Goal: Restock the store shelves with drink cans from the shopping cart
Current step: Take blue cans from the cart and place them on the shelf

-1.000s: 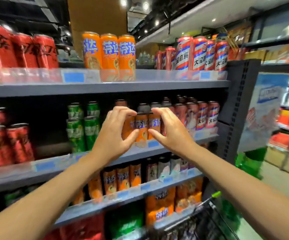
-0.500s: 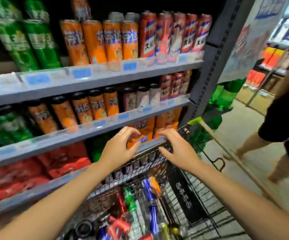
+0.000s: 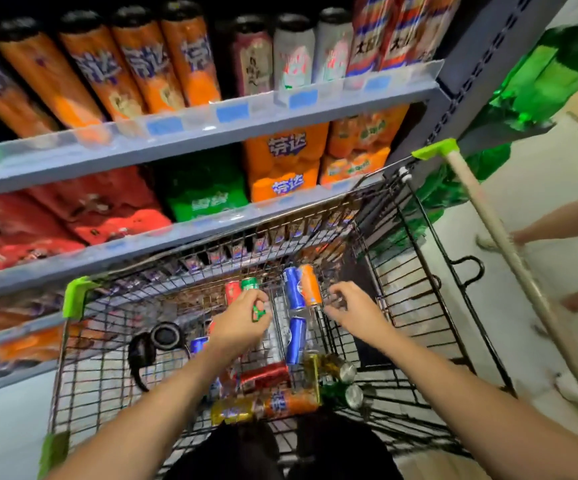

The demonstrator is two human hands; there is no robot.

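The wire shopping cart (image 3: 419, 271) stands below me against the shelves and holds several loose drink cans. My left hand (image 3: 242, 322) reaches into it, fingers curled round a green can (image 3: 250, 284) beside a red can (image 3: 232, 292). My right hand (image 3: 351, 306) hovers just right of an orange can (image 3: 310, 285) and a blue can (image 3: 293, 289), fingers loosely curled and holding nothing. Nearer me lie another blue can (image 3: 296, 341), a red can (image 3: 265, 375), a long orange can (image 3: 291, 403) and a gold can (image 3: 232, 412).
Grey shelves (image 3: 211, 133) carry tall orange cans (image 3: 135, 71), pale cans (image 3: 294, 53) and orange multipacks (image 3: 280, 161). Black headphones (image 3: 163, 337) lie in the cart's left side. Another person's legs (image 3: 557, 226) stand on the floor at right, beyond the cart handle (image 3: 509, 258).
My view has dropped from the upper shelves to the cart. Both hands left the shelf cans, passed over the cart rim and went down into it; the left now holds a green can.
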